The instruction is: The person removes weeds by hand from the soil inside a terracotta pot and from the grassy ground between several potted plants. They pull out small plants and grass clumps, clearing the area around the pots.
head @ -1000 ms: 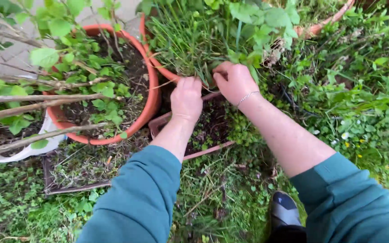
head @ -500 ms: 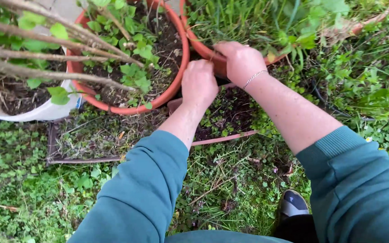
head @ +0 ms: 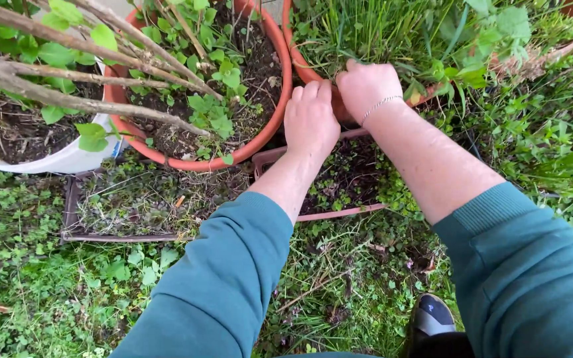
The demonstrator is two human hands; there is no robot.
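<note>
Left hand (head: pixel 311 122) and right hand (head: pixel 366 89) closed, apparently on the grass-filled round terracotta plastic pot (head: pixel 298 61); rim may crack or slip.

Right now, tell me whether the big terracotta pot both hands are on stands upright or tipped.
Upright. The big terracotta pot shows its round rim facing up with grass growing straight out; the left hand and right hand rest at its near rim.

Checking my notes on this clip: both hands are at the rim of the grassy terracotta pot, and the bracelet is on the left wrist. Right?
Not quite. The head view shows the bracelet on the right hand; the left hand is bare. Both are at the grassy terracotta pot rim.
</note>
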